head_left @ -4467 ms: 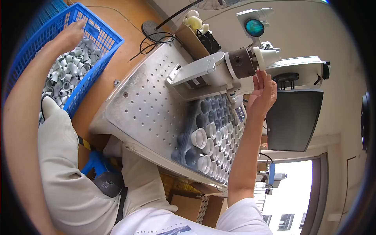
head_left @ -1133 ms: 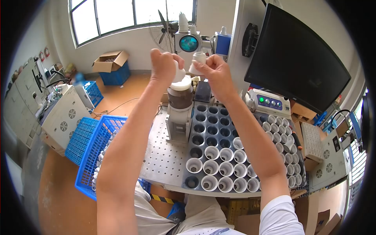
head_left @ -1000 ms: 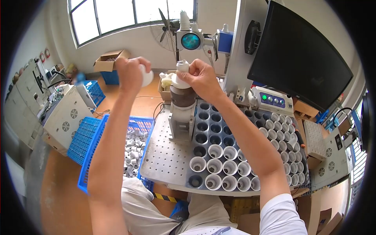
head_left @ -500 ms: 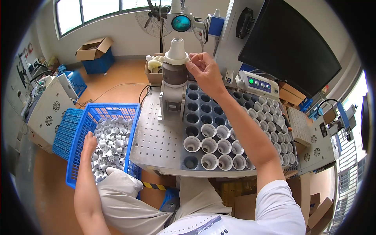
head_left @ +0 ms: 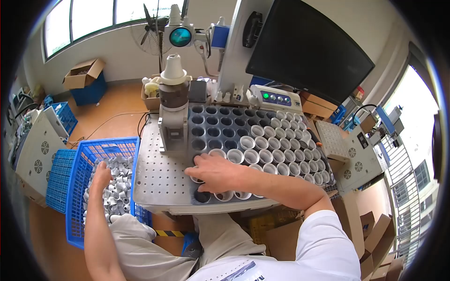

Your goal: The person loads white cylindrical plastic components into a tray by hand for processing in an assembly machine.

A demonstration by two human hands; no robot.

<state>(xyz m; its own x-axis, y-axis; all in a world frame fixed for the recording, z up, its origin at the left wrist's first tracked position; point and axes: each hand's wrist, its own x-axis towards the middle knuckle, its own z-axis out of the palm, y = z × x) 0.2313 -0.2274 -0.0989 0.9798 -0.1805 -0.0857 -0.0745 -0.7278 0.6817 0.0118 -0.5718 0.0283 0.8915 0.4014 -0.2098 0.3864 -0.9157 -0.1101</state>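
Observation:
My right hand (head_left: 218, 172) is over the near left part of a dark tray (head_left: 198, 144), its fingers spread around a white cup (head_left: 197, 180) that they partly cover. Whether they press on the cup is hard to see. My left hand (head_left: 100, 178) is curled, thumb up, above small white-grey fittings (head_left: 121, 187) in a blue crate (head_left: 77, 196). What its fingers hold, if anything, is hidden. A white cone-shaped part (head_left: 173, 70) stands upright on the dark round holder (head_left: 174, 95) of a metal fixture, apart from both hands.
White cups (head_left: 265, 156) fill many tray holes; several far-left holes show dark. A perforated metal plate (head_left: 152, 164) lies left of the tray. Behind stand a control box with a green light (head_left: 276, 98) and a large monitor (head_left: 309, 51). A lens head (head_left: 180, 36) hangs above the fixture.
My right hand has left the white cone on the fixture and come down to the tray's near left cups. My left hand stays over the crate. The whole view has shifted.

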